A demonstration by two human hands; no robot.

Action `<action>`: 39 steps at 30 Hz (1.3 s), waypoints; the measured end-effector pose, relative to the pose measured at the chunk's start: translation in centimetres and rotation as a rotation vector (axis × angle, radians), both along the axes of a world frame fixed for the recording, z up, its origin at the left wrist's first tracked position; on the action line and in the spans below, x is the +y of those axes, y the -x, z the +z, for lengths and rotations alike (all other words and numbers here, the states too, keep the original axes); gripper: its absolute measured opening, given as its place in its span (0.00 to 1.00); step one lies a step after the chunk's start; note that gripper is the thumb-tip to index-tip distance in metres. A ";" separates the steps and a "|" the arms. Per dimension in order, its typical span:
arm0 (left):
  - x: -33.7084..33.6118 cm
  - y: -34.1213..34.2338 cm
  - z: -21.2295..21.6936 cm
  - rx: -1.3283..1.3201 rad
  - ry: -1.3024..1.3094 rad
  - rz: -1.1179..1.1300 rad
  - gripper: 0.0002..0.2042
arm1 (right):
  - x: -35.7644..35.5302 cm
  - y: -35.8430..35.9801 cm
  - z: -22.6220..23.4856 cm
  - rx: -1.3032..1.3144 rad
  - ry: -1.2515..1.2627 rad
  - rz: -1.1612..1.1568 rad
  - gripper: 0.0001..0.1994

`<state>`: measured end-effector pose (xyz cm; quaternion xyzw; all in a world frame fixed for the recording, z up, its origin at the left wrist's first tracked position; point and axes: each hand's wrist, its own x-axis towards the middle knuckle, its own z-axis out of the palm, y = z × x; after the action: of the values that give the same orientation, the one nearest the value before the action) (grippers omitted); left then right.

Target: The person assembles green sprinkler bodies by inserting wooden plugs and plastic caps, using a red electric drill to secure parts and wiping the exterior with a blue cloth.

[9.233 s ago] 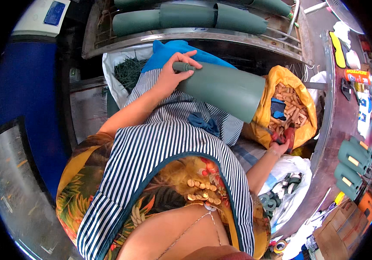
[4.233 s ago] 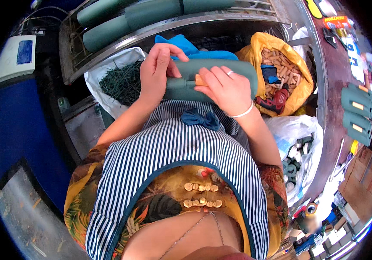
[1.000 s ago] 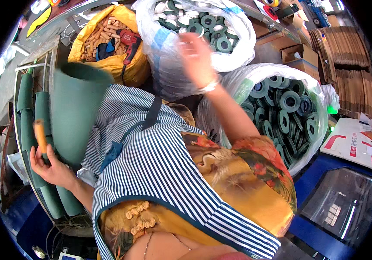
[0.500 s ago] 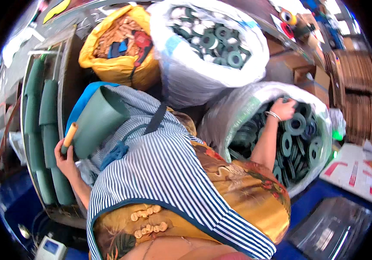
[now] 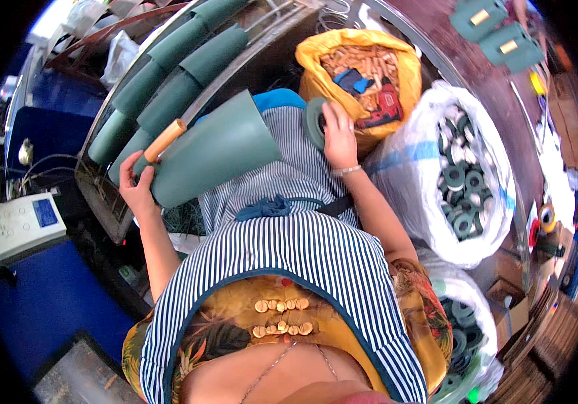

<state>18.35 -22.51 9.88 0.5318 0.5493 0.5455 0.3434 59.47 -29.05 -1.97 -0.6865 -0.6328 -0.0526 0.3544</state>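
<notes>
Right hand [image 5: 339, 138] is out of the clear bag [image 5: 467, 296] of big green rings now. Half a second ago it was buried in there, and now it's up by the yellow sack [image 5: 319, 84], thumb side hidden but fingers closed over a dark green flat ring [image 5: 314, 123]. That ring hangs above the striped apron [image 5: 289, 249], well apart from the green cylinder [image 5: 218, 148].

Left hand [image 5: 137, 185] hasn't let go: thumb and fingertips pinch the short green stub [image 5: 141, 165] below the wooden peg [image 5: 166, 139], same as before. The cylinder lies slanted across the lap, peg running alongside it. Can't tell if they touch.

Camera's swung back too, so the red power drill [image 5: 384, 106], lying on the wooden plugs [image 5: 359, 60], has shifted right of center.
</notes>
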 end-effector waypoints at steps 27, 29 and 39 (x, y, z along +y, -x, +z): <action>7.8 -9.6 3.7 -0.665 0.918 -0.599 0.17 | -2.3 0.6 17.6 0.212 -0.396 0.697 0.30; 7.5 -9.9 3.6 -0.683 1.210 -0.514 0.16 | -2.6 1.1 18.7 0.151 -0.479 0.810 0.28; 2.1 -13.7 11.5 1.028 -0.798 -0.823 0.13 | 6.2 -1.3 4.6 2.092 0.485 0.297 0.25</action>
<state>32.06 -20.45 21.43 0.9635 0.1594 0.2149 0.0025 60.79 -22.82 2.65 -0.3595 -0.0875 0.7289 0.5760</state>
